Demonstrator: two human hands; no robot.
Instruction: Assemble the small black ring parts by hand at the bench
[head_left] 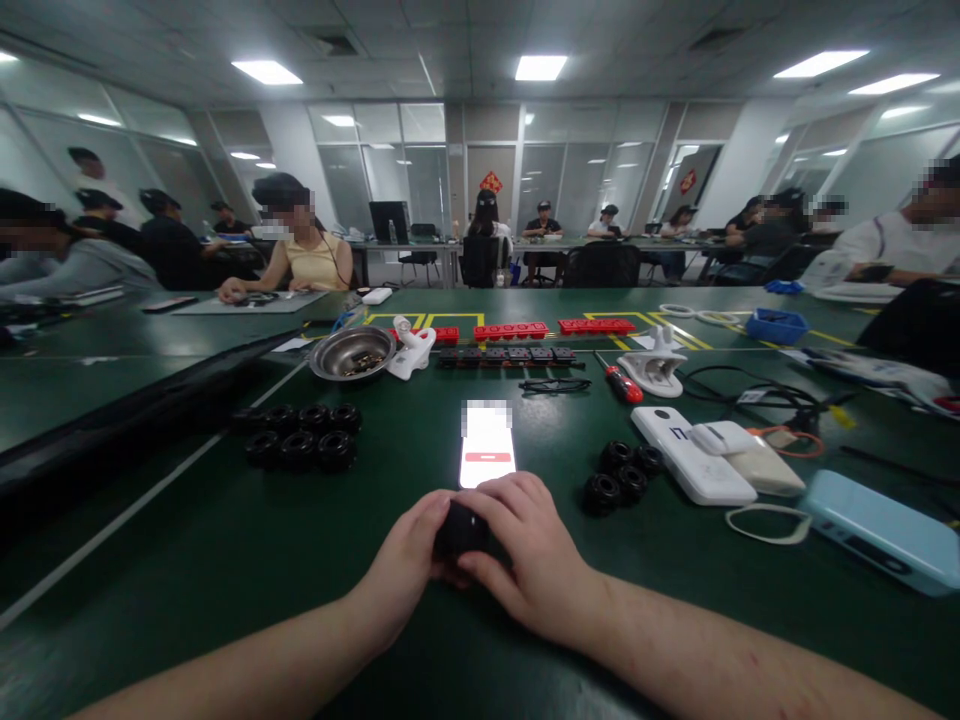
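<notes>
Right now we have a black round part (459, 532) caught between both hands, just above the near middle of the green table (187, 600). Our left hand (403, 552) comes in from its side, thumb pressed along the upper edge; most of its other fingers are hidden, so we cannot tell how they lie. Over on our right hand (531, 552), the index finger reaches across the top and the thumb sits lower, the two pinching the piece, the remaining fingers curled close together.

Just beyond our knuckles lies a phone (487, 472), screen lit, a red bar across it. Out left, we see black rings (298, 448) set in two rows; out right, another cluster of rings (632, 482), near a white power bank (697, 475) and a blue case (885, 530). Further up, there's a metal bowl (321, 368) with small pieces inside, red racks (510, 331) in a line behind a row of black blocks (517, 357), and a red-and-black screwdriver (622, 384) beside a white stand (656, 372).
</notes>
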